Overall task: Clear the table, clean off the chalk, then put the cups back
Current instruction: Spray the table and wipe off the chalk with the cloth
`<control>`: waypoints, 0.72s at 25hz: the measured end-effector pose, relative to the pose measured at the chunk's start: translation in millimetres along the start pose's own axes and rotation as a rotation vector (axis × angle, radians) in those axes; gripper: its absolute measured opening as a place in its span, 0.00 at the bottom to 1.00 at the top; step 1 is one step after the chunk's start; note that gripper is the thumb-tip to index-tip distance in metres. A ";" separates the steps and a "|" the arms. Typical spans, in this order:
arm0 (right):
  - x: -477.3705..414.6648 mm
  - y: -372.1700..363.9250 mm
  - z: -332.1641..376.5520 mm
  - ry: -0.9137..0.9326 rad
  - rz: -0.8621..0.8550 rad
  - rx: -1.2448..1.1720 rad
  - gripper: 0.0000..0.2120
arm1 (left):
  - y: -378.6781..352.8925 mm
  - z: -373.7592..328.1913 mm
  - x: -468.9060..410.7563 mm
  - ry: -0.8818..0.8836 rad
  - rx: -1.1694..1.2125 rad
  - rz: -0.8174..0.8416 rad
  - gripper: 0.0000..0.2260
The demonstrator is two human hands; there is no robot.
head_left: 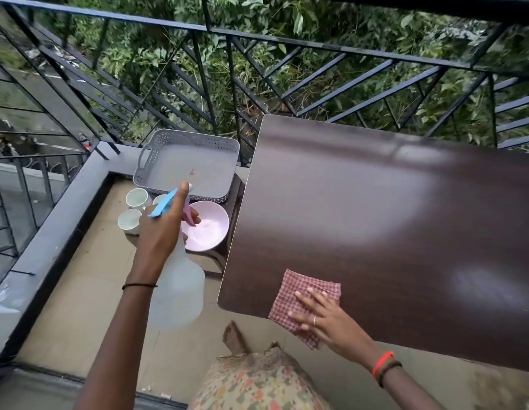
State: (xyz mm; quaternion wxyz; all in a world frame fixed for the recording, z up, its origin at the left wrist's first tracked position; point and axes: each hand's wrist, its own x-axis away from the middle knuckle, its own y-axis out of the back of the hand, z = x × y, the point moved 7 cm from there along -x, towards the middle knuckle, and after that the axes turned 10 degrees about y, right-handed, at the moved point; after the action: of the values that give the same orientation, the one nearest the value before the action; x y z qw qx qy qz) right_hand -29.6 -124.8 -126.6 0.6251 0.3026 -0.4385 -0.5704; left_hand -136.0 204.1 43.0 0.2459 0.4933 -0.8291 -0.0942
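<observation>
My left hand [165,229] grips a translucent spray bottle [180,291] by its blue and pink trigger head, held over the floor left of the dark brown table [390,232]. My right hand [319,315] lies flat with straight fingers on a red-checked cloth [289,294] at the table's near left corner. Pale smears show on the tabletop. Three white cups [130,220] stand on the floor beside a low stool, one partly hidden behind my left hand.
A pink bowl [210,232] and a grey perforated tray [189,164] sit on the low dark stool left of the table. A black metal railing [227,69] runs behind, with foliage beyond. My foot and patterned clothing show at the bottom.
</observation>
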 end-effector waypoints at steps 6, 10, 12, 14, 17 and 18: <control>-17.8 22.4 -21.9 -0.340 0.013 -0.013 0.51 | 1.2 4.9 14.4 -0.054 -0.024 -0.038 0.31; -21.2 26.3 -17.2 -0.461 0.026 0.083 0.45 | 3.8 3.7 21.6 -0.136 -0.037 -0.058 0.28; -17.7 23.5 -19.6 -0.518 0.071 0.062 0.36 | 6.2 3.7 25.0 -0.152 -0.062 -0.076 0.27; -13.9 17.3 -25.6 -0.559 0.117 -0.015 0.30 | 9.4 5.4 26.6 -0.146 -0.057 -0.103 0.25; -12.5 14.9 -29.7 -0.541 0.105 -0.102 0.25 | 14.5 4.9 26.9 -0.149 -0.025 -0.130 0.21; -12.7 13.4 -30.5 -0.535 0.088 -0.144 0.23 | 17.5 4.4 25.7 -0.161 -0.030 -0.139 0.20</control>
State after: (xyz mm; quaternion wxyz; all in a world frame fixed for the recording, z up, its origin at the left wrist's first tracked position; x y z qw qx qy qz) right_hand 4.0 -113.9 -130.6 0.5314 0.0766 -0.5590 -0.6319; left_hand -161.7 190.2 54.3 0.1787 0.5367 -0.8085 -0.1625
